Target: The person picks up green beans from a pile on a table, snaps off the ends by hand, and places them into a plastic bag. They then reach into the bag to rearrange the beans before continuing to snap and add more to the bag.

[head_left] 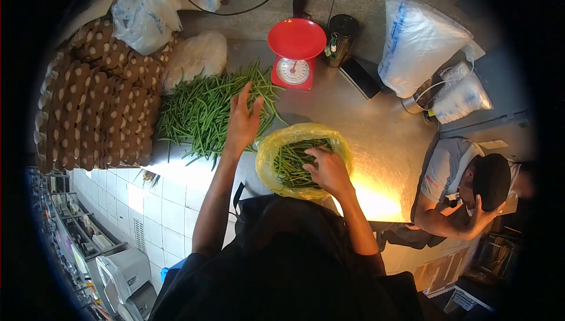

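Note:
A big loose pile of green beans (200, 112) lies on the metal table. My left hand (243, 122) is over the pile's right side, fingers stretched and apart, with nothing in it. A yellow plastic bag (266, 162), its mouth spread wide, stands near my body with more green beans (288, 165) inside. Over the bag's right half is my right hand (331, 173), its fingers bent and apart close above those beans. No bean shows between its fingers.
Behind the bag stands a red kitchen scale (293, 71). Stacked egg trays (97, 103) fill the table's left end. A dark cup (341, 38), a black phone-like slab (360, 78) and a plastic-wrapped bundle (421, 41) are at the back right. A person (453, 185) in a cap sits at right.

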Demonstrator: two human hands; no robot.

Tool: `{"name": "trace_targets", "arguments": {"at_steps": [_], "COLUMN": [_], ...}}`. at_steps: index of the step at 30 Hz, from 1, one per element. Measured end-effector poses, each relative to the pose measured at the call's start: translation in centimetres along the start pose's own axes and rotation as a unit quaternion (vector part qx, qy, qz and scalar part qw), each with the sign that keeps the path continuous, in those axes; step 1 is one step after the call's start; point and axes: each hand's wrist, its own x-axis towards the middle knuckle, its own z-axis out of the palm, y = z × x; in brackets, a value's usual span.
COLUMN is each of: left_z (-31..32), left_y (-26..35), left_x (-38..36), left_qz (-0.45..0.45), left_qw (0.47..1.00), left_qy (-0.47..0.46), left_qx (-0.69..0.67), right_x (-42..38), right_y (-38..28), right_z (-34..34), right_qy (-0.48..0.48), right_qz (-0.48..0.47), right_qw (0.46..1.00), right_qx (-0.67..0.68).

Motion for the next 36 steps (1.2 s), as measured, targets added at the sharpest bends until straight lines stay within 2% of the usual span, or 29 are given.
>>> {"name": "trace_targets", "arguments": {"at_steps": [2,4,6,7,9,10,12,14,15,16,18,20,22,26,27,29,30,32,34,36], "left_z": [-1.5,-1.9,-2.5,-2.3,-1.9,-1.6,-0.9,0.1,0.5,0.7,0.9,1.1,0.7,0.3,0.2,-0.3,-0.8,-0.9,-0.5,-0.6], "left_y": [1.2,2.6,5.3,5.5,5.8,6.2,7.0,6.7,6.7,6.8,7.0,7.0,7.7,8.7,8.9,9.6,10.2,10.3,9.9,10.1], "left_x": [-1.0,-1.8,-2.8,-3.5,-5.0,-5.5,-6.4,-7.4,-7.6,-7.7,-7.7,-7.2,-6.8,-6.6,-6.6,-6.5,-6.3,-6.3,-6.3,-6.3], "left_qz": [-0.030,-0.001,-0.069,-0.070,-0.047,-0.049,0.102,0.129,0.158,0.159,0.064,0.101,0.071,0.061,0.078,0.094,0.076,0.057,0.100,0.092], "left_qw": [0.994,0.998,0.995,0.995,0.972,0.973,0.951,0.947,0.941,0.939,0.923,0.922,0.936,0.941,0.947,0.954,0.950,0.945,0.955,0.955], "left_qy": [-0.043,-0.021,-0.070,-0.069,-0.196,-0.193,-0.288,-0.293,-0.300,-0.304,-0.373,-0.363,-0.331,-0.314,-0.293,-0.270,-0.293,-0.316,-0.257,-0.255], "left_qx": [0.096,0.056,-0.029,-0.029,-0.119,-0.120,-0.041,-0.021,0.000,-0.003,-0.065,-0.087,-0.099,-0.113,-0.103,-0.092,-0.077,-0.062,-0.110,-0.121], "right_x": [0.3,0.8,0.9,1.0,1.0,0.8,0.3,-0.3,-0.7,-1.0,-1.4,-1.8,-2.0,-1.6,-1.4,-1.2,-1.2,-1.2,-1.0,-1.1], "right_y": [1.4,2.4,2.9,3.0,2.5,2.1,0.7,-1.7,-2.2,-2.5,-2.9,-3.9,-4.1,-3.7,-3.7,-3.7,-3.8,-4.0,-3.4,-2.7], "right_z": [1.8,3.2,3.9,4.0,3.7,3.1,1.2,-1.3,-2.0,-2.7,-4.0,-5.4,-6.0,-5.4,-5.3,-5.2,-5.1,-5.0,-4.8,-4.6], "right_qy": [0.029,0.008,-0.018,-0.011,-0.007,0.006,0.018,0.009,0.054,0.056,0.097,0.107,0.130,0.181,0.181,0.168,0.166,0.149,0.136,0.125], "right_qz": [0.017,0.023,0.028,0.016,0.001,-0.009,-0.019,0.017,-0.007,-0.002,-0.012,-0.009,0.040,0.044,0.044,0.088,0.088,0.063,0.066,0.069], "right_qw": [0.998,0.994,0.987,0.984,0.979,0.982,0.984,0.999,0.998,0.998,0.993,0.991,0.978,0.967,0.967,0.946,0.946,0.914,0.912,0.909], "right_qx": [-0.060,-0.106,-0.154,-0.179,-0.204,-0.189,-0.174,-0.030,0.012,0.011,0.071,0.081,0.155,0.174,0.174,0.264,0.264,0.373,0.382,0.391]}}
